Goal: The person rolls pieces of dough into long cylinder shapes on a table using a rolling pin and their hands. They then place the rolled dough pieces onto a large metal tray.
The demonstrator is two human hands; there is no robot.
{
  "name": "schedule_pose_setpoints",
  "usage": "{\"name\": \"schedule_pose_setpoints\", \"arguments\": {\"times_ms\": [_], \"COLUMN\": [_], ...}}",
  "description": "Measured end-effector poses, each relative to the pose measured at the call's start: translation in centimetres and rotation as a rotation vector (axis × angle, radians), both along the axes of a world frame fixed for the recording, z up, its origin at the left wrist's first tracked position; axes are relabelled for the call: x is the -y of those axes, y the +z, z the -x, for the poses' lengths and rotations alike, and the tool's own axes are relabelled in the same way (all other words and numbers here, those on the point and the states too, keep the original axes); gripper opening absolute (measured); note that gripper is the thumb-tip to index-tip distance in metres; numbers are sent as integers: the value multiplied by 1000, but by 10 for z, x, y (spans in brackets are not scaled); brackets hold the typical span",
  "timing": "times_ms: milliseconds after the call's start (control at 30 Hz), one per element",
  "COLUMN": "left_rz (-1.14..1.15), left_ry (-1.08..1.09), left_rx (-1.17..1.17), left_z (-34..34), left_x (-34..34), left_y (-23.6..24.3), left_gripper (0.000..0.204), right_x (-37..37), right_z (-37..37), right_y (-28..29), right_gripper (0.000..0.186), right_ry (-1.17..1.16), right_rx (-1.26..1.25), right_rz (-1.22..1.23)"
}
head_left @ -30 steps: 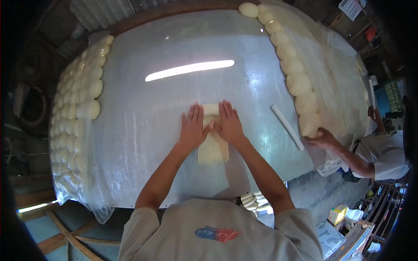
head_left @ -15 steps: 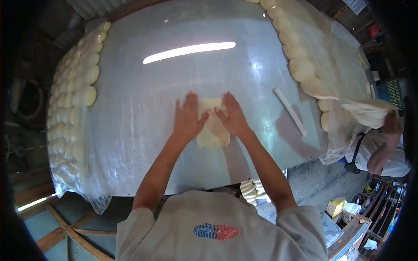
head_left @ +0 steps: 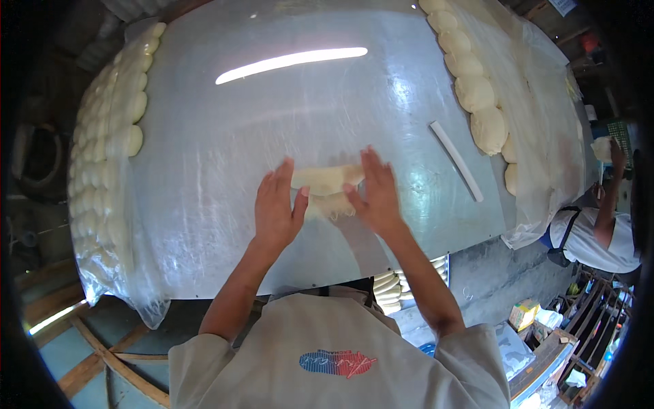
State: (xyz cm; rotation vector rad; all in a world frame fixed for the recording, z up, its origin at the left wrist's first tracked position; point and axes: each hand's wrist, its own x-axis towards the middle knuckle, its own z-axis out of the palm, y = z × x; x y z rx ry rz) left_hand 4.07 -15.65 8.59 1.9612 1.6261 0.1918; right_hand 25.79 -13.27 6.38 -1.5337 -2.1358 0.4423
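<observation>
A piece of dough (head_left: 327,180) lies on the metal table in front of me, its far part rolled into a thick band. A short, ragged-edged flap of it stays flat on the near side. My left hand (head_left: 276,208) is at the band's left end, fingers stretched out and thumb apart. At the right end, my right hand (head_left: 377,194) is also open, its thumb touching the dough and its fingers pointing away from me. Neither hand grips anything.
A white rod (head_left: 456,162) lies on the table (head_left: 197,191) to the right. Rows of dough balls under plastic line the left (head_left: 102,177) and right (head_left: 475,93) sides. A co-worker (head_left: 599,235) stands at the far right, holding a pale piece.
The flat dough sheet has become a wider roll with a short flap. My hands have moved apart to its ends. The co-worker's hand has left the right-hand plastic with a pale piece.
</observation>
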Motion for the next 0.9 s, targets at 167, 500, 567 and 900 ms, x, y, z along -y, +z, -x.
{"name": "schedule_pose_setpoints", "arguments": {"times_ms": [167, 500, 567, 900], "left_rz": [-282, 11, -200, -117], "left_ry": [-85, -126, -132, -317], "left_rx": [-157, 32, 17, -18], "left_z": [3, -4, -16, 2], "left_x": [61, 29, 7, 21], "left_y": [-58, 35, 27, -20], "left_gripper": [70, 80, 81, 61], "right_x": [83, 43, 18, 36], "right_z": [4, -12, 2, -10], "right_y": [-36, 15, 11, -19], "right_gripper": [76, 69, 71, 61], "right_ry": [95, 110, 255, 401], "right_rx": [60, -24, 260, 158], "right_rz": [170, 79, 54, 182]}}
